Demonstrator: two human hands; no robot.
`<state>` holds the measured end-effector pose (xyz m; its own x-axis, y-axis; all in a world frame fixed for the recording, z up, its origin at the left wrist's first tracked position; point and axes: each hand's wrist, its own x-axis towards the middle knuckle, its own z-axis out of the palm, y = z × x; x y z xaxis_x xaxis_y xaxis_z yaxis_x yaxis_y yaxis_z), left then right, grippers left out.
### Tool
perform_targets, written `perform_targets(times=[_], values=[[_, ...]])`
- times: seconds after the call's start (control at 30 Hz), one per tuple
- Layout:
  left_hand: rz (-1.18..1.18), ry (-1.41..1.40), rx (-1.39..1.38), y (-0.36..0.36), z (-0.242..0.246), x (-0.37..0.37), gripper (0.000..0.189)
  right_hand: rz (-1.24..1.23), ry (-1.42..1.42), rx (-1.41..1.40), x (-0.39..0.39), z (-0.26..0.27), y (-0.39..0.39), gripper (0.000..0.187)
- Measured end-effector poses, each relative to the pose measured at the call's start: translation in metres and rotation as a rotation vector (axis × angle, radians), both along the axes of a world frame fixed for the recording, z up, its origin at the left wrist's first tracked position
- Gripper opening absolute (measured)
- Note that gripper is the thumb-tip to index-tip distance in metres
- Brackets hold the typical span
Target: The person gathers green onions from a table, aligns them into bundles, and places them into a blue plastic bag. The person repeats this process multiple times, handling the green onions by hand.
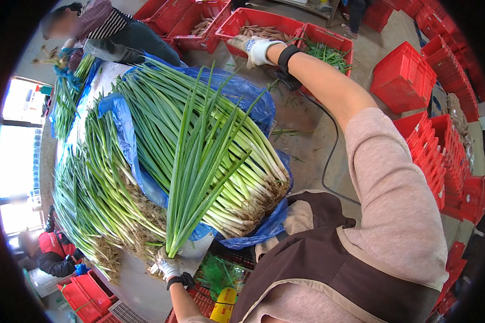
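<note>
My left hand (167,265), in a white work glove, grips a bunch of scallions (198,169) near its lower end. The long green leaves fan upward across the pile. The grip hides most of the bunch's root end. My right hand (255,49), also gloved, is stretched far out with the fingers apart and nothing seen in it. It appears in front of a red plastic crate (262,18) of brown elongated produce; whether it touches the rim I cannot tell. Before me lies a large heap of scallions (242,177) with soil-covered roots, partly on blue plastic sheeting (123,125).
A red crate (327,48) holds green leaf trimmings. A cable (332,149) trails from my right wrist. Red crates (404,76) are stacked at the right. One person (117,36) stands at upper left, another (52,250) at lower left. A yellow roll (225,305) lies below.
</note>
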<state>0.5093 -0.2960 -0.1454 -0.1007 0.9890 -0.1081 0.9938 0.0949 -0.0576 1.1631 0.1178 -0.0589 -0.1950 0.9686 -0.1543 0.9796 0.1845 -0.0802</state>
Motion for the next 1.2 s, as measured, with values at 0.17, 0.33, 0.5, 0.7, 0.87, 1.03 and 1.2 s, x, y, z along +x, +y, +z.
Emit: perform_targets(times=[0.17, 0.33, 0.5, 0.7, 0.87, 1.03, 1.2], values=[[-0.075, -0.002, 0.063, 0.001, 0.001, 0.002, 0.026, 0.089, 0.205, -0.175, -0.003, -0.032, -0.001, 0.054], [-0.028, -0.011, 0.039, 0.001, 0.003, 0.006, 0.027, 0.74, -0.066, 0.422, 0.03, -0.066, 0.027, 0.025], [-0.026, 0.014, 0.004, 0.001, 0.006, 0.007, 0.039, -0.093, 0.134, 0.119, 0.05, -0.059, 0.037, 0.029], [-0.023, -0.007, 0.033, 0.001, -0.001, 0.0, 0.045, 0.097, -0.086, -0.26, 0.08, 0.004, -0.02, 0.069], [-0.006, 0.039, 0.017, -0.001, -0.004, -0.002, 0.05, 0.082, 0.232, -0.543, 0.069, -0.021, -0.06, 0.057], [-0.035, -0.007, 0.049, 0.0, -0.004, -0.003, 0.045, 0.053, 0.936, -0.467, 0.093, -0.066, -0.065, 0.032], [-0.074, -0.023, 0.081, 0.0, -0.005, -0.005, 0.036, -0.215, 0.016, -0.059, 0.092, -0.046, -0.082, 0.036]])
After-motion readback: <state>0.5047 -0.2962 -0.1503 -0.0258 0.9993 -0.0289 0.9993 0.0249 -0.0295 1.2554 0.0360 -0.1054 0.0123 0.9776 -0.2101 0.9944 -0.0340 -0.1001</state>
